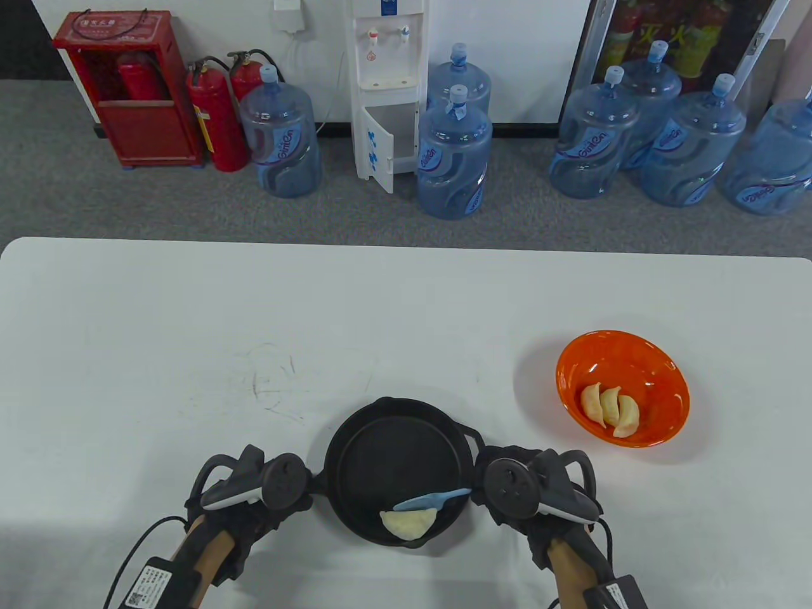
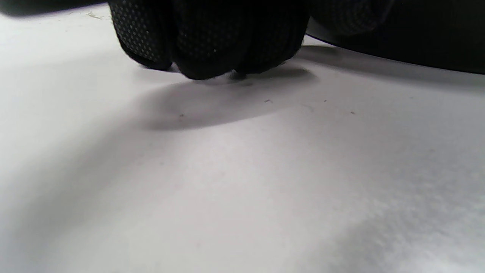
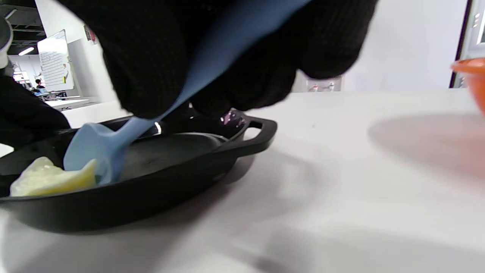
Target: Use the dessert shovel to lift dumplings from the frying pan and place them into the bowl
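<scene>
Dumpling [image 1: 409, 524]: in pan [image 1: 380, 438], shovel [image 1: 426, 501] blade touching it.
Right hand [image 1: 507, 485]: grips shovel handle.
Left hand [image 1: 279, 491]: fingers curled (at pan's side; hold unclear).
Bowl [image 1: 660, 365]: three dumplings [image 1: 610, 409].

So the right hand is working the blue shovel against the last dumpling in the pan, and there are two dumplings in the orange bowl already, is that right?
Not quite: the orange bowl holds three dumplings, not two, as the table view shows. The rest stands: the right hand holds the blue shovel against the single dumpling left in the pan.
</scene>
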The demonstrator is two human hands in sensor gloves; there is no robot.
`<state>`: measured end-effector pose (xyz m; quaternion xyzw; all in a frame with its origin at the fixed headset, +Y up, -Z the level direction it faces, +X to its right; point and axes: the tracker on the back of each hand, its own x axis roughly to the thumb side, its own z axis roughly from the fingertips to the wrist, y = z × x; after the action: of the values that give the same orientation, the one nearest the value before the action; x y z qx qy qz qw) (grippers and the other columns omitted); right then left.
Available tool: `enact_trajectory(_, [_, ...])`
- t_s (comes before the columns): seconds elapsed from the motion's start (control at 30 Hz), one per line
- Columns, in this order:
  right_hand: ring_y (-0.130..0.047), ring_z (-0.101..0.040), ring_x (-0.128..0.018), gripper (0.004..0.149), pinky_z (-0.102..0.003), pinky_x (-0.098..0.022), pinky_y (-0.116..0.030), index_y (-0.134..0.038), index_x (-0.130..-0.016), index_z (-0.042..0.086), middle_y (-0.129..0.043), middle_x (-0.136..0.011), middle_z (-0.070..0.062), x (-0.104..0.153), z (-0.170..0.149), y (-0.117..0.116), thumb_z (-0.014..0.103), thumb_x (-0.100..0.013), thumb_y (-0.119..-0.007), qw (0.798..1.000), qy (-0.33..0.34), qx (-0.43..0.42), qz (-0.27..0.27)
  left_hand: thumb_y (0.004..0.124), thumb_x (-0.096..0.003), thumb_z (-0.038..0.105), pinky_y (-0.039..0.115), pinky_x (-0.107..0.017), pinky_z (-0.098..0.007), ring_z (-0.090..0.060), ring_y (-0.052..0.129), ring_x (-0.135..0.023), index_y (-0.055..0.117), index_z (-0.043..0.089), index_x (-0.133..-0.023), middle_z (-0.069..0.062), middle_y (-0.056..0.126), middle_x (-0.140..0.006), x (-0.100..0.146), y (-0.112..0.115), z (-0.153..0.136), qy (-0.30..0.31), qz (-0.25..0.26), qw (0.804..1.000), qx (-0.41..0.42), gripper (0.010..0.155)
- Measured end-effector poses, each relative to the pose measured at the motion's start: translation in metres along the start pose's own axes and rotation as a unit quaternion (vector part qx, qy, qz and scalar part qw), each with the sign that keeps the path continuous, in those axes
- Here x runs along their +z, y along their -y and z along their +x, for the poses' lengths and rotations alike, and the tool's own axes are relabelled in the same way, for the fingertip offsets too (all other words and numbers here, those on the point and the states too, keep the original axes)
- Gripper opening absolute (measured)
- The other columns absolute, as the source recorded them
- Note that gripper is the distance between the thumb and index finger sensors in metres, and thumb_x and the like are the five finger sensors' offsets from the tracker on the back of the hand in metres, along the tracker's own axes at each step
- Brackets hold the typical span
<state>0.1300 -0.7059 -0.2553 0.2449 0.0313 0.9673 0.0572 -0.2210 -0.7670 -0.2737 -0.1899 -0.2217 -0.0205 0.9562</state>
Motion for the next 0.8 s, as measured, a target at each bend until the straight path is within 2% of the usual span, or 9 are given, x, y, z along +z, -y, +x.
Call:
enact_trajectory(0.17, [-0.098, -0.016, -0.058, 0.037, -0.041, -0.047, -0.086, -0.092, -0.088, 0.036, -0.093, -0.088, 0.005, -0.006, 0.008, -0.010, 0.041, -0.052, -0.089, 0.999, 0.015, -0.023, 0.019, 0.065, -0.0504, 0.049, 0.075, -0.070, -0.048, -0.013, 0.095, -0.056, 0.066, 0.025, -0.098, 0.008, 0.085, -0.075, 0.000, 0.000, 0.000, 0.000, 0.001, 1.000, 0.000, 0.053])
enact_trajectory(0.4, [-0.097, -0.014, -0.047, 0.039, -0.038, -0.039, -0.086, -0.090, -0.092, 0.032, -0.095, -0.083, -0.002, -0.013, 0.011, -0.024, 0.044, -0.055, -0.084, 0.996, 0.021, -0.060, 0.056, 0.065, -0.0504, 0.050, 0.074, -0.070, -0.048, -0.013, 0.095, -0.056, 0.066, 0.025, -0.098, 0.009, 0.085, -0.075, 0.000, 0.000, 0.000, 0.001, 0.000, 1.000, 0.000, 0.053])
enact_trajectory(0.57, [-0.096, -0.012, -0.041, 0.040, -0.036, -0.035, -0.086, -0.090, -0.092, 0.030, -0.097, -0.078, -0.003, -0.016, 0.012, -0.025, 0.045, -0.056, -0.082, 0.994, 0.019, -0.077, 0.068, 0.065, -0.0504, 0.050, 0.074, -0.070, -0.048, -0.013, 0.095, -0.056, 0.066, 0.025, -0.098, 0.009, 0.085, -0.075, 0.000, 0.000, 0.000, 0.001, 0.000, 1.000, 0.000, 0.053])
enact_trajectory(0.8, [-0.095, -0.011, -0.040, 0.041, -0.035, -0.034, -0.086, -0.089, -0.094, 0.029, -0.097, -0.078, -0.003, -0.017, 0.004, -0.027, 0.044, -0.058, -0.079, 0.988, 0.004, -0.133, 0.076, 0.065, -0.0505, 0.050, 0.074, -0.070, -0.048, -0.013, 0.094, -0.057, 0.065, 0.025, -0.098, 0.009, 0.084, -0.076, 0.000, 0.000, 0.000, 0.002, -0.001, 1.000, -0.001, 0.053])
